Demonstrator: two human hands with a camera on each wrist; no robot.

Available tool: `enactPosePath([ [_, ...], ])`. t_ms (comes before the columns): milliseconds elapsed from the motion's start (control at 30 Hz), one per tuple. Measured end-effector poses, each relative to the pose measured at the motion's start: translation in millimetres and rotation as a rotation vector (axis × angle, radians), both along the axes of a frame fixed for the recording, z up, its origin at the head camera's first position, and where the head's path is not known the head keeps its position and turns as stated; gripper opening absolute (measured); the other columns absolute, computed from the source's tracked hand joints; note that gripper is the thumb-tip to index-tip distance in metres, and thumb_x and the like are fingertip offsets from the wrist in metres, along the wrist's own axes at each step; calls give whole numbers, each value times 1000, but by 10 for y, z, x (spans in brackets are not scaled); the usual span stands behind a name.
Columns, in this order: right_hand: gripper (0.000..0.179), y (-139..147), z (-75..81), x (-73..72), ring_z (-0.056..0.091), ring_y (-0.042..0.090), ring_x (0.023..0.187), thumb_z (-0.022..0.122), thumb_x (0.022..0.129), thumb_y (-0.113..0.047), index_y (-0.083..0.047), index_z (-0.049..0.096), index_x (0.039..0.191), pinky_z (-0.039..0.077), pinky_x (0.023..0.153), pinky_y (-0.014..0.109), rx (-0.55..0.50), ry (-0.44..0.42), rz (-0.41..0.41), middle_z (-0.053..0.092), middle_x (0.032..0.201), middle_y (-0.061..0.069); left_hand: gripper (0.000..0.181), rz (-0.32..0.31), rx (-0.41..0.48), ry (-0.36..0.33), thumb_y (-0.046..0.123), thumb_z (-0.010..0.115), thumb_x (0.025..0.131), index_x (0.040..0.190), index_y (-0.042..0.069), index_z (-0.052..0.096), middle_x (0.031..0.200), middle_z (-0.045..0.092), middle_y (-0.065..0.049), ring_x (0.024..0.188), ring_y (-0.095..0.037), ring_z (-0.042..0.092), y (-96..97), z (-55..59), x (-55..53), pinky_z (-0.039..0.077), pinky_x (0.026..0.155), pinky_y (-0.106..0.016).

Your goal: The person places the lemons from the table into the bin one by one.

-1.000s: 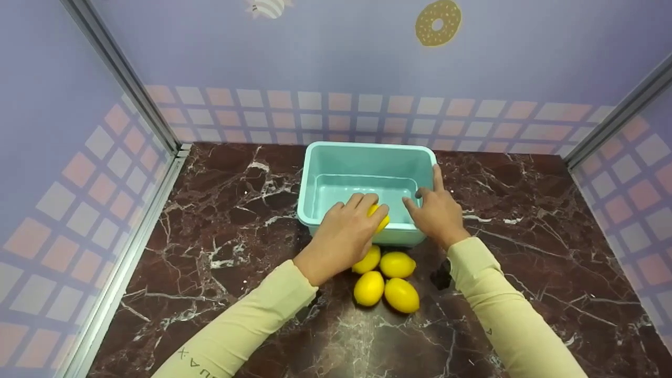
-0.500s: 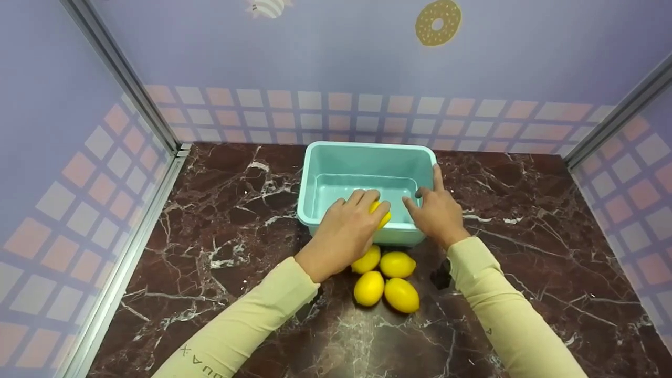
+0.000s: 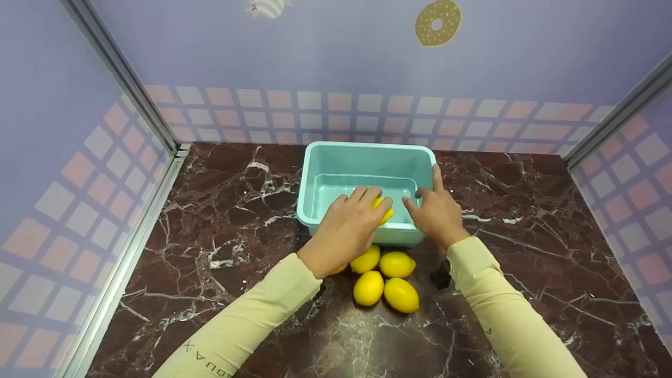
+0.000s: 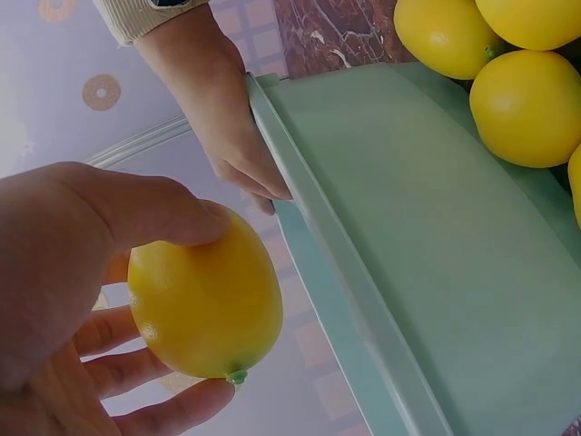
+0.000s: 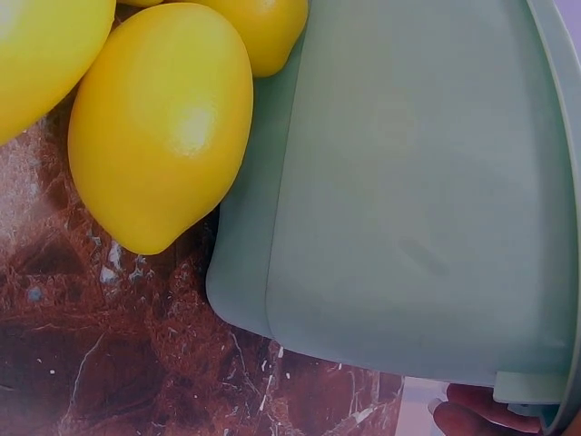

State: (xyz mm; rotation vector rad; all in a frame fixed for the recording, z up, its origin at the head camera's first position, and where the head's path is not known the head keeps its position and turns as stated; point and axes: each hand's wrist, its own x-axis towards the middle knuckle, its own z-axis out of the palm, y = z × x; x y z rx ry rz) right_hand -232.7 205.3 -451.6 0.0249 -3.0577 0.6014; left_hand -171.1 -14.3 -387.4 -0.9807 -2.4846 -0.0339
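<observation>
Held lemon [image 4: 207, 295]: hanging at 2 o'clock from the middle of the left hand [image 3: 346, 226], over the near part of the tub's mouth.
Left hand: holding that lemon between thumb and fingers, the grip being only as wide as the fruit.
Lemon and tub: the lemon is sitting just past the near rim of the turquoise tub [image 3: 367, 157], on the mouth side and apart from the rim – its exact height over the floor of the tub is not showing.
Lemon's axis: in the left wrist view the long axis is leaning slightly, from 11 to 5 o'clock, with the green stem tip [image 4: 237, 376] pointing to 5; in the head view fingers are hiding too much to tell.
Nearer hand: the left, being already on the fruit; the right hand [image 3: 438, 215] is resting at 3 o'clock from the lemon.
Right hand: gripping the tub's 3 o'clock rim, some fingers lying inside and others outside.
Loose lemons [image 3: 369, 289]: clustering at 6 o'clock from the tub on the marbled table [image 3: 236, 226] – four are showing plainly, another is peeping out beside the left wrist.
</observation>
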Motion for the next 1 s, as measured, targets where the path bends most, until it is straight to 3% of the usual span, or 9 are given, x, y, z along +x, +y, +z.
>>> enactPosePath([
  [300, 54, 2, -3, 3, 60, 39, 102, 51, 94, -49, -2, 65, 117, 49, 73, 54, 2, 4, -5, 1, 164, 10, 34, -3, -16, -38, 20, 69, 84, 115, 15, 56, 118, 56, -4, 103, -21, 57, 19, 40, -19, 55, 70, -32],
  [667, 54, 3, -7, 6, 60, 38, 101, 51, 94, -50, -3, 66, 116, 49, 71, 54, 3, 8, -8, 1, 164, 10, 38, -5, -24, -32, 21, 71, 81, 115, 15, 56, 119, 56, -5, 103, -21, 58, 23, 31, -61, 54, 67, -31],
  [1000, 53, -9, 8, 15, 59, 41, 105, 51, 94, -48, -2, 66, 115, 48, 75, 56, 6, -1, -5, 2, 164, 10, 38, -2, -15, -94, 19, 68, 84, 119, 16, 55, 123, 55, -6, 106, -22, 57, 34, 53, -92, 54, 70, -33],
])
